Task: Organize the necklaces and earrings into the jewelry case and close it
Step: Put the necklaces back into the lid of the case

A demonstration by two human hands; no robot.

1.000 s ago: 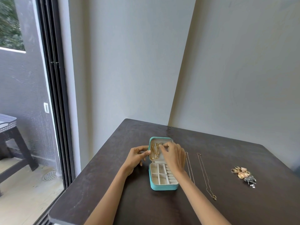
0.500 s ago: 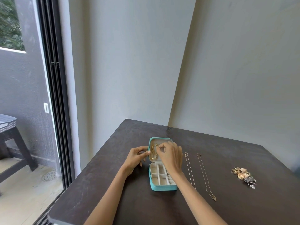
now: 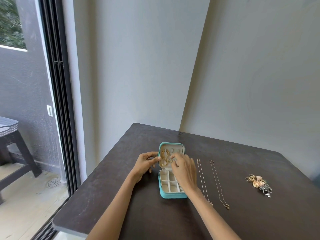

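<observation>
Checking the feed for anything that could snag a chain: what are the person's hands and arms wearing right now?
Nothing visible. Both forearms are bare as far as the bottom edge of the picture, with no sleeves, gloves, watch or bracelet. The left hand and the right hand show no rings that I can make out, though the fingers are small in this view.

We're looking at a room in a home, tucked into a corner of plain painted walls [image 3: 147, 70] with a dark wooden table [image 3: 242, 170] pushed up against them. On the left, a black-framed sliding glass door [image 3: 58, 101] opens onto a tiled balcony, where a dark woven patio table [image 3: 10, 134] stands near a floor drain [image 3: 55, 182], and greenery [image 3: 10, 23] shows above the balcony wall
</observation>
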